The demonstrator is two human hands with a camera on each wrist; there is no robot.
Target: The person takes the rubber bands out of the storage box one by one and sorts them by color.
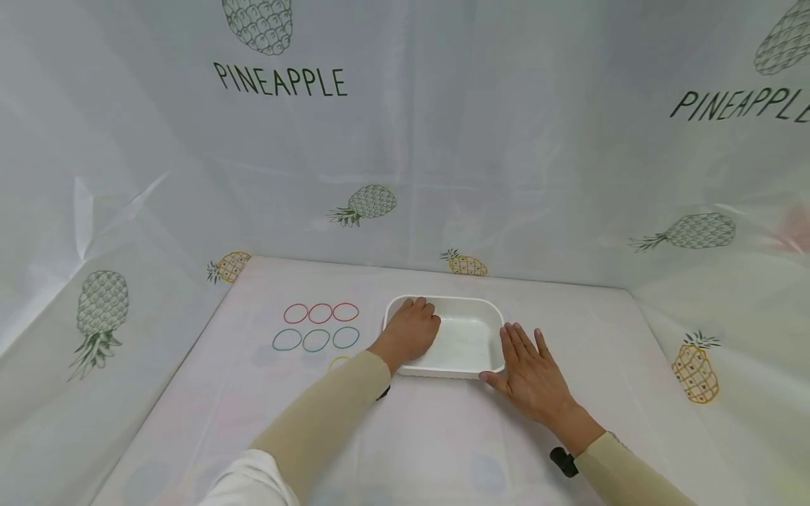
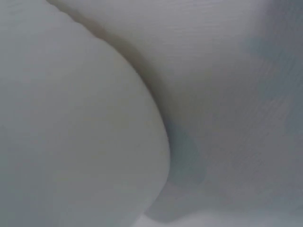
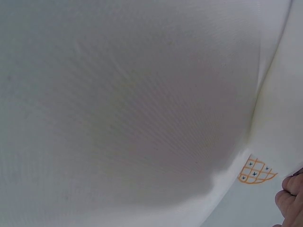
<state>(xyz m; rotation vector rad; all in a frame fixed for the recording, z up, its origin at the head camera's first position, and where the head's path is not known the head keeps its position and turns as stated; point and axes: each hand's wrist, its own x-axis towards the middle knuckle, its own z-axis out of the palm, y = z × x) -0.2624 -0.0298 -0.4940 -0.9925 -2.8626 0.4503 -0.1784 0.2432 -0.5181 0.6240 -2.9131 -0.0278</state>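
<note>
A white rectangular tray (image 1: 465,362) sits on the covered table. My left hand (image 1: 411,334) reaches over its near left side, fingers bent downward inside it. The palm and fingertips are hidden, so anything held there does not show. Against the tray's right wall lies my right hand (image 1: 534,376), fingers straight, thumb at the near right corner. To the left lie red rings (image 1: 320,313) and green rings (image 1: 316,341) like rubber bands, each colour in a row. A yellow ring (image 1: 339,362) is partly covered by the left arm. The left wrist view shows the pale curved tray wall (image 2: 94,132) up close.
A pale cloth (image 1: 418,443) with faint coloured spots covers the table. White sheeting (image 1: 506,140) printed with pineapples rises behind and on both sides. At the right wrist view's edge are some fingers (image 3: 293,196) and an orange pineapple print (image 3: 255,171).
</note>
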